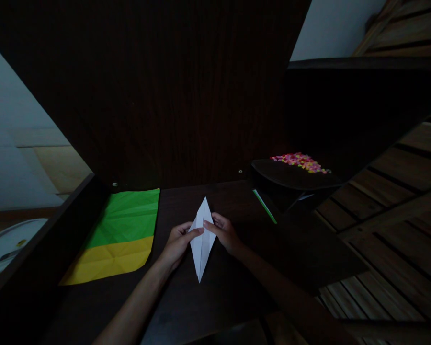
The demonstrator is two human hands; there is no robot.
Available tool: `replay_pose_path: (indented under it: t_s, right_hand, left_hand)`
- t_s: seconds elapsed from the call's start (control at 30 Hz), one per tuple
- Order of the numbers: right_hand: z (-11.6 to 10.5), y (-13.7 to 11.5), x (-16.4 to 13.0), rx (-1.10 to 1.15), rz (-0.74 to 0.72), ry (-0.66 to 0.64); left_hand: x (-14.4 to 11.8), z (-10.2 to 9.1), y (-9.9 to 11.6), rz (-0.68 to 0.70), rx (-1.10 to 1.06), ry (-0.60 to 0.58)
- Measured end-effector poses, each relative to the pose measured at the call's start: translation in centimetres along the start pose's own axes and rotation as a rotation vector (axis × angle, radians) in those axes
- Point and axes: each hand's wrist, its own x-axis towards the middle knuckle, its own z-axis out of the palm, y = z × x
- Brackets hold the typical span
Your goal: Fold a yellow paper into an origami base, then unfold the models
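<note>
Presently, left hand (177,243) and right hand (225,233) both pinch a folded white paper (202,239) (long kite shape) from either side, fingers closed on its middle, above the dark desk (237,287); green-and-yellow sheets (120,235) lie left.

The picture is dim and underexposed — the dark desk (237,292) and its back panel (165,96) sink almost into black. The white folded paper (202,239) and the green-and-yellow sheet (118,237) near the desk's left edge catch what light there is. Straight lines bow toward the corners — wide-lens distortion. Shadow detail looks soft and grainy.
</note>
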Motion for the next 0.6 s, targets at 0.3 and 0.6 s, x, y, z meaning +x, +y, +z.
replay_pose_path:
  t_s: [0.3, 0.6]
  right_hand:
    - [-0.04, 0.09, -0.05, -0.007, -0.073, 0.055]
    - [-0.39, -0.49, -0.42, 0.055, 0.002, -0.085]
  left_hand:
    - [0.47, -0.38, -0.31, 0.095, -0.032, 0.046]
    - [-0.02, 0.2, 0.06, 0.044, -0.093, -0.022]
